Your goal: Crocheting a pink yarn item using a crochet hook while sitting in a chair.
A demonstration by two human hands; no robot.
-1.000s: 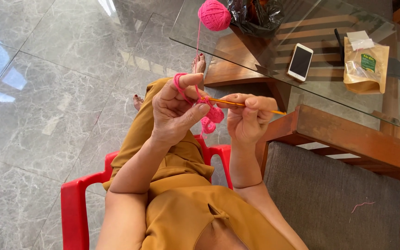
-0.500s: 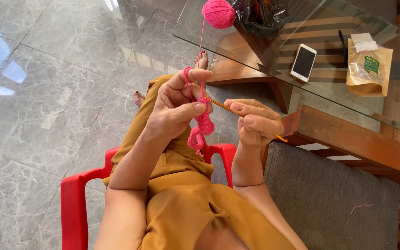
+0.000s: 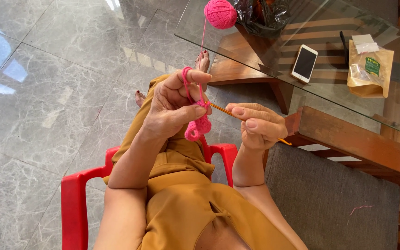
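Left hand [image 3: 174, 104] grip closed: thumb and fingers pinch the small pink crochet piece [image 3: 198, 128], which hangs just below the pinch. Pink yarn strand [image 3: 203, 44] loops over the raised index finger, likely to keep tension on the feed. Right hand [image 3: 260, 127] grip closed around the orange crochet hook [image 3: 223, 110], held pencil-like, fingers curled; tip points left and meets the work right at the left thumb, tail end pokes out past the right palm. Both hands held up over the lap, near each other but not touching, so the work sits between the two grips.

Strand runs up from the finger to the pink yarn ball [image 3: 220, 13], resting at the near-left corner of the glass counter [image 3: 274, 60]. Further along that counter: white phone [image 3: 304, 63] mid-surface, brown paper pouch [image 3: 370, 69] toward the right edge, dark plastic bag [image 3: 262, 16] by the ball. Person sits on a red plastic chair [image 3: 75, 203]; grey cushion [image 3: 329, 208] to the right.
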